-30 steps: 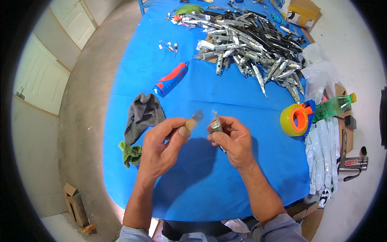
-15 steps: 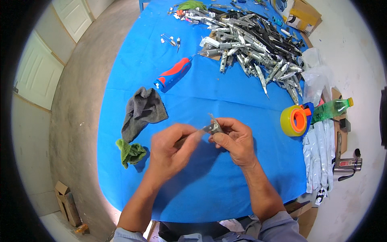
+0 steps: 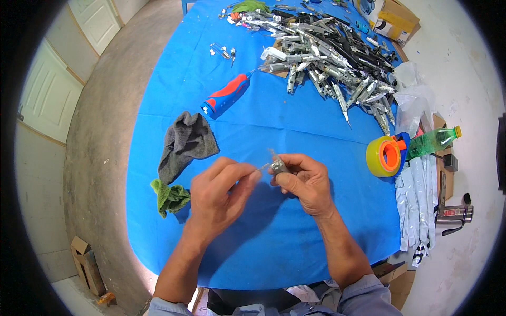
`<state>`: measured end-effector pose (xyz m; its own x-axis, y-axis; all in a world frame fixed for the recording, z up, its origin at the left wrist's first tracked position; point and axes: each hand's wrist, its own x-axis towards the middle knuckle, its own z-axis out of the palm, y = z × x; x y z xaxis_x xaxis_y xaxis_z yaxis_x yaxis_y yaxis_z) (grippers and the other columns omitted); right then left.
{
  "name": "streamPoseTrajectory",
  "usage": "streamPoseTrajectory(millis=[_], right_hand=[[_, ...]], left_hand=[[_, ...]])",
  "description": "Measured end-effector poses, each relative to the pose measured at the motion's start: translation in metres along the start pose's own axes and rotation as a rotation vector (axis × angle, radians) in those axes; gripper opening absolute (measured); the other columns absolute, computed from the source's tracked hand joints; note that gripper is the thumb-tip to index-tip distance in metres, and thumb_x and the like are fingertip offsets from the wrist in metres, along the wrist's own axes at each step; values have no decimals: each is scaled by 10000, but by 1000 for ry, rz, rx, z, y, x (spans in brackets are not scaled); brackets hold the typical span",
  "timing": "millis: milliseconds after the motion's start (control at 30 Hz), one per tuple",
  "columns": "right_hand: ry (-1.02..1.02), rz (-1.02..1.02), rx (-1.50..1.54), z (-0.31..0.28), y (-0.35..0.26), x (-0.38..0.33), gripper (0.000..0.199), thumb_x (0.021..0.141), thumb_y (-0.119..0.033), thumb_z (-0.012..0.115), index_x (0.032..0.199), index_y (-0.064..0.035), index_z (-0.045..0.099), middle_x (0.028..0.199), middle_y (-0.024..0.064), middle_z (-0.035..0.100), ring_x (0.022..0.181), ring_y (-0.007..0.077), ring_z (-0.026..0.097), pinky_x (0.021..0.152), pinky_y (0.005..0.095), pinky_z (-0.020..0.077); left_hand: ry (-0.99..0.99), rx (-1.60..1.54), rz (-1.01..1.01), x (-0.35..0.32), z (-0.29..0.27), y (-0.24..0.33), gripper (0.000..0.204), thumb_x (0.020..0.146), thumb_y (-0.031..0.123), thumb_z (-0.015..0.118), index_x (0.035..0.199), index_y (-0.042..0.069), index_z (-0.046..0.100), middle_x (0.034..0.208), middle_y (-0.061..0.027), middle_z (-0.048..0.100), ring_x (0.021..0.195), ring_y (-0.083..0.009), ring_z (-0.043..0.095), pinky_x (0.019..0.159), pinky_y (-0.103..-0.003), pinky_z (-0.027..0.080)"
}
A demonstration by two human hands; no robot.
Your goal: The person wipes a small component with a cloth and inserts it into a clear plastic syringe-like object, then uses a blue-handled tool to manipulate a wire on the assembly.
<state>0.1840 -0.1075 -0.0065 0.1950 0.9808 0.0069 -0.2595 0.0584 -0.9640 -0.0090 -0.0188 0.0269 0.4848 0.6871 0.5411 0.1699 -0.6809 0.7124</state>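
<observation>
My right hand [image 3: 304, 181] grips a small grey metal part [image 3: 278, 166] above the blue table cover [image 3: 316, 131]. My left hand [image 3: 221, 192] pinches a thin silvery piece [image 3: 262, 167] whose tip touches the grey part. Both hands hover over the near middle of the table. A large heap of silver and black metal parts [image 3: 327, 58] lies at the far right.
A red and blue electric screwdriver [image 3: 227, 95] lies at mid-table. A grey cloth [image 3: 185, 142] and a green cloth [image 3: 169, 196] sit to the left. A yellow and orange tape dispenser [image 3: 386, 155], a green bottle [image 3: 432, 141] and plastic bags [image 3: 416, 203] are at the right edge.
My hands were apart, the left holding a small piece; they have since come together and the thin piece now meets the grey part in my right hand.
</observation>
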Motion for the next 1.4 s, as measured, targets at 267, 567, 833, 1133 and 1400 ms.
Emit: streamPoseTrajectory(millis=[267,567,833,1133,1400], right_hand=[[31,56,66,-1,-4,0,431,984,-233,721,1302,40,620,1062,124,730,838,146,707,641,238,545],[-26,24,79,-8,1,-4,360,1037,-144,583,1344,43,596,1120,112,729,903,140,711,676,227,527],[-63,0,70,-8,1,-3,368,1060,-201,557,1334,40,601,1106,113,730,899,141,704,677,229,533],[-43,110,241,1,-3,-5,432,1106,-272,454,1355,57,582,962,99,661,779,133,635,683,274,562],[26,166,335,8,-7,-4,427,1103,-256,468,1380,54,563,992,75,659,902,119,626,795,266,531]], left_hand=[[72,134,142,-8,7,-3,223,769,14,829,949,71,711,785,-68,635,618,-226,622,508,-343,471],[48,192,233,-11,11,0,265,734,6,833,961,72,714,815,-56,646,637,-216,636,512,-335,483],[58,90,113,-12,12,1,223,771,-11,809,957,59,706,819,-77,671,637,-242,658,511,-345,493],[22,-24,-116,-8,6,10,103,866,5,769,950,21,711,746,-83,647,564,-163,603,499,-300,446],[-5,-143,-155,-10,13,7,74,879,12,762,939,11,719,747,-79,658,563,-145,597,503,-283,432]])
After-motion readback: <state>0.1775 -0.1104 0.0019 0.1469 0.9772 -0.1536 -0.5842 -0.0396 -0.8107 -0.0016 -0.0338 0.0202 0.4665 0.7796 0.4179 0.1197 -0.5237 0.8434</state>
